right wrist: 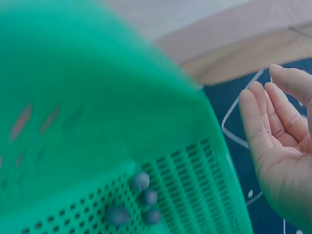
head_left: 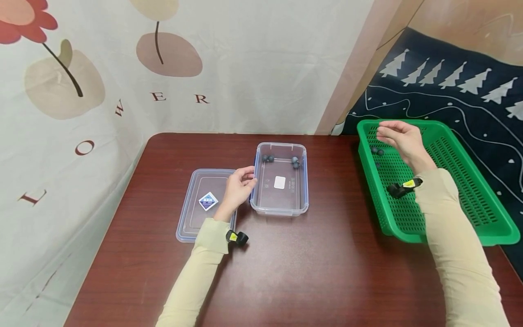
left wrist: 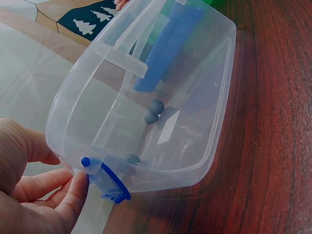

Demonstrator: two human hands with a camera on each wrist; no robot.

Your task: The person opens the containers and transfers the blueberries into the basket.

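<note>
Clear plastic formed the container [head_left: 279,211], found uncovered and upright on the desk [head_left: 310,272]. Small dark-blue berries [head_left: 271,158] lay inside the container, grouped near its far left corner and along its right wall. A white sticker [head_left: 279,182] was visible at the container's base, and a blue latch [left wrist: 113,185] hung from its side.

The left hand [head_left: 238,187] was at the container's left side, grasping its edge between thumb and fingers. The right hand [head_left: 404,141] was well to the right of the container, raised over a green basket [head_left: 482,190]; it was released, its fingers loosely bent and the palm showing in the right wrist view. This perforated basket stood to the right of the container, and four further berries [right wrist: 140,181] were counted on its floor.

Left of the container lay a clear lid [head_left: 192,222], flat, bearing a diamond-shaped label [head_left: 208,201] and partly covered by the left arm. Behind the container hung a pale printed cloth [head_left: 261,68]; a navy cloth [head_left: 437,86] with white trees was noted to its far right.
</note>
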